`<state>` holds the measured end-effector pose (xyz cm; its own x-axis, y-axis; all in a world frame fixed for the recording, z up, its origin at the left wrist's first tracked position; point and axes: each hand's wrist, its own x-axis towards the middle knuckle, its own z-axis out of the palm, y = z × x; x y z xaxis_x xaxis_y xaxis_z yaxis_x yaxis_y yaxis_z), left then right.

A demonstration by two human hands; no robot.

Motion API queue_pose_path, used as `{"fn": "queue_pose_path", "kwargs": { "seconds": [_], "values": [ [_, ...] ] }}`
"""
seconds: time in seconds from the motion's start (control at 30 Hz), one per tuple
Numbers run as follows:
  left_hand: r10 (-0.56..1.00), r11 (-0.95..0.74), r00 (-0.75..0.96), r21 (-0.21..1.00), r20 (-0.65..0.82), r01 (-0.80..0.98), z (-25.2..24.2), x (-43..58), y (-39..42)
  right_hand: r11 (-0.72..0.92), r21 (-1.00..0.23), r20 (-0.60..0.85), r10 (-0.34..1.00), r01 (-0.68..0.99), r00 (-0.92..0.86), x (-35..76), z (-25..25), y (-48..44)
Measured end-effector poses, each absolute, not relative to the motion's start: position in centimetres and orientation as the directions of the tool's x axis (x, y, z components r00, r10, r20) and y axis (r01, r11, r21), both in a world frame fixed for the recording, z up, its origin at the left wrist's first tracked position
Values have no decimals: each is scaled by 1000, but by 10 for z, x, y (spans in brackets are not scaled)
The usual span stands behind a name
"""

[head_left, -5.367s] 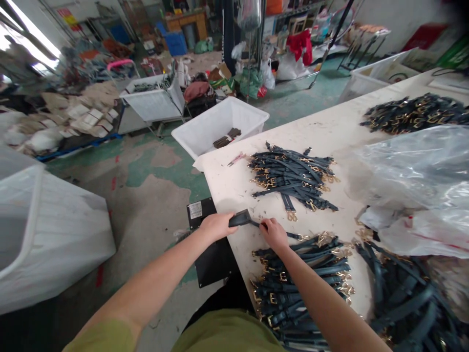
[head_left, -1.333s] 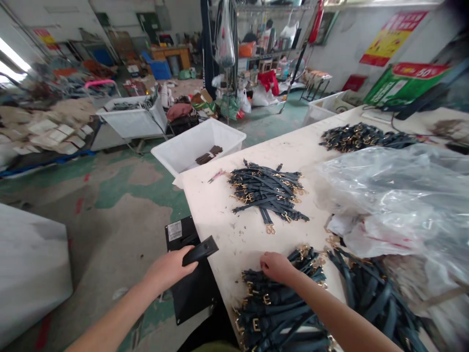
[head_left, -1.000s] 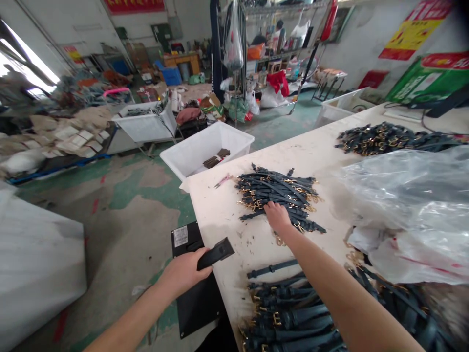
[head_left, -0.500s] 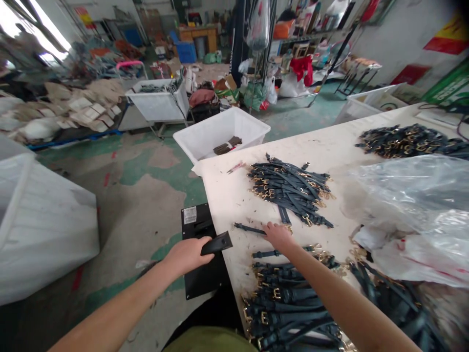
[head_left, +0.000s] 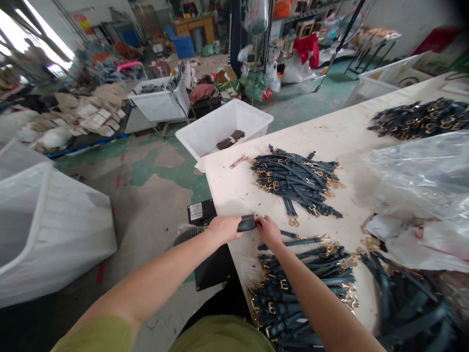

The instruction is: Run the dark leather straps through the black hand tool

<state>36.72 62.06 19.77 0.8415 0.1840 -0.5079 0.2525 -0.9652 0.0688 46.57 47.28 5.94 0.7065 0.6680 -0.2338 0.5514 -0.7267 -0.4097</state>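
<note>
Left hand [head_left: 226, 230] farther right, apparently palm-down.

No lettering or number is showing clearly enough to read. A white label [head_left: 196, 211] is occupying the far left corner of the black box [head_left: 212, 270], its print blurring; a yellow-and-red sign [head_left: 82, 22] is marking the back wall [head_left: 100, 13], its characters appearing too small.

I counted two bare hands, one left hand [head_left: 224, 230] and one right hand [head_left: 269, 231], with one black nozzle [head_left: 246, 223], one ribbed hose [head_left: 188, 235] and one single strap [head_left: 288, 234] at them. One table [head_left: 229, 188] bore four heaps of dark straps [head_left: 296, 178], too tangled to number, plus one pair of scissors [head_left: 238, 161]. I made out at least four white bins [head_left: 80, 220].
</note>
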Motion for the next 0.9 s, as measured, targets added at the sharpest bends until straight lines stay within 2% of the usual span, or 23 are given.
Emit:
{"fn": "queue_pose_path", "kwargs": {
  "seconds": [0.4, 0.57, 0.77, 0.9],
  "values": [
    [159, -986, 846, -40, -509, 162, 200, 380, 619, -737, -444, -262, 650, 509, 713, 469, 65, 470],
    [214, -974, 836, -44, -506, 223, 198, 382, 629, -738, -444, -282, 653, 508, 703, 470, 69, 470],
    [258, -946, 804, 30, -536, 324, 198, 365, 647, -737, -445, -265, 651, 509, 711, 468, 67, 472],
    [289, -938, 783, 0, -551, 346, 205, 342, 657, -743, -426, -275, 649, 516, 709, 468, 67, 473]
  ]
}}
